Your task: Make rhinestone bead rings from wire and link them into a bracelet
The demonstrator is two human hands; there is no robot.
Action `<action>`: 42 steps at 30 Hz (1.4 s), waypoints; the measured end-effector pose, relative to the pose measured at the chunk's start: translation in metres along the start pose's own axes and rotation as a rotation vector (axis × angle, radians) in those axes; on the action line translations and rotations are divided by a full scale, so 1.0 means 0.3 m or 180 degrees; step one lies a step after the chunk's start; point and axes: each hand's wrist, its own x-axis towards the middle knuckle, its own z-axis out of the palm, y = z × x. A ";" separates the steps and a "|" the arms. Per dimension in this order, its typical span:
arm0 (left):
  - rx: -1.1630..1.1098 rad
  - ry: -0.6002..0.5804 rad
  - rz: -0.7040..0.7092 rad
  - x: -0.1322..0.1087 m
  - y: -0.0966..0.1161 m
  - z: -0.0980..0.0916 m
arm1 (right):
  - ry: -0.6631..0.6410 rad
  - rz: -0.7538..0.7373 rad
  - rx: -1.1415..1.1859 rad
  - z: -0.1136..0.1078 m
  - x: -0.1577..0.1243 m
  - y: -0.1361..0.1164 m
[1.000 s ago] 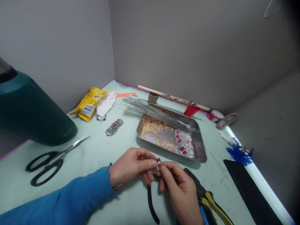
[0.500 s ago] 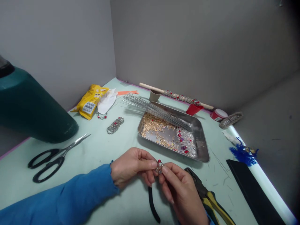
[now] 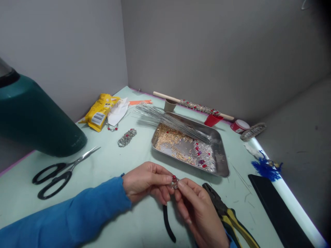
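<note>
Between my two hands is a small beaded wire ring (image 3: 174, 183) with clear beads and a red bead at its top. My left hand (image 3: 148, 181) pinches its left side between thumb and fingers. The thumb and fingertips of my right hand (image 3: 198, 203) grip the right side. A curved black handle (image 3: 168, 224) shows below my left fingers; its other end is hidden. Partly behind my right hand lie pliers (image 3: 227, 215) with yellow and black handles. Beyond the hands stands a metal tray (image 3: 224, 165) holding gold, clear and red beads.
A bundle of thin wires (image 3: 173, 122) leans across the tray. A beaded stick (image 3: 198, 106) rests on two cups behind it. Scissors (image 3: 66, 172), a green bottle (image 3: 38, 117), a yellow packet (image 3: 99, 112) and beaded rings (image 3: 127, 137) are left; a black bar (image 3: 276, 210) is right.
Both hands keep their grip on the beaded ring, which has turned slightly so that its opening shows more. The view has shifted a little.
</note>
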 end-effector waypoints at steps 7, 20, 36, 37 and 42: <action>0.0114 0.0058 0.0144 -0.004 0.008 0.014 | -0.0002 -0.0041 -0.0099 -0.001 -0.001 0.005; 0.0747 0.0439 0.0330 -0.013 0.002 0.032 | 0.0169 -0.0205 -0.0702 -0.014 0.003 0.021; 0.0533 0.0211 0.0472 -0.007 0.006 0.024 | 0.0530 -0.0556 -0.0981 -0.007 -0.005 0.014; 0.0564 0.0250 0.0477 -0.007 0.008 0.027 | 0.0547 -0.0574 -0.1032 -0.008 -0.004 0.013; 0.0907 0.0508 0.0518 -0.015 0.017 0.038 | 0.0598 -0.0541 -0.1218 -0.008 -0.007 0.009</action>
